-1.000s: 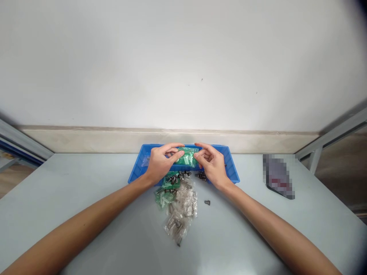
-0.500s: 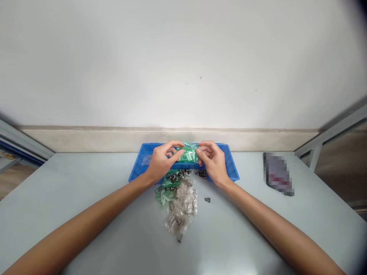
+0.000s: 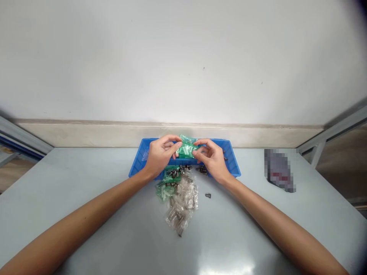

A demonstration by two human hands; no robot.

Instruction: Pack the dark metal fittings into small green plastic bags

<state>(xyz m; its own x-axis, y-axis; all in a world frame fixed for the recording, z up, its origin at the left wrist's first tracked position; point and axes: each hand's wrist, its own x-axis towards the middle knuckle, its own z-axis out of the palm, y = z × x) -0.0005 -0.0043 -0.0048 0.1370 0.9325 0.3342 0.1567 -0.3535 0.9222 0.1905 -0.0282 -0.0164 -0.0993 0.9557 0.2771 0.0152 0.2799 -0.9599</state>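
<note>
Green packet: A small, see-through green packet [image 3: 186,150] with pale pieces inside hangs between the two hands, over the blue tray [image 3: 186,162].
Handling: It looks light and limp, its film probably slick and easily creased or torn; the pieces inside seem stiffer. The side edges look like the best hold, pinched softly between thumb and fingertips.
Left hand: The left hand [image 3: 160,154] closes on the packet's left edge, thumb against fingers, wrist low and forearm reaching in from the lower left.
Right hand: The right hand [image 3: 213,156] pinches the right edge, index finger arched above the thumb, forearm slanting in from the lower right.
Below the hands: Other green packets [image 3: 164,191], dark screws and a heap of clear packets [image 3: 186,194] lie on the surface [image 3: 114,233], nearer the wearer.
Beside the right hand: Dark fasteners [image 3: 202,169] sit just below it, a lone screw [image 3: 208,195] nearer the wearer.
Farther right: A blurred-out dark item [image 3: 279,170] lies well apart from both hands.
</note>
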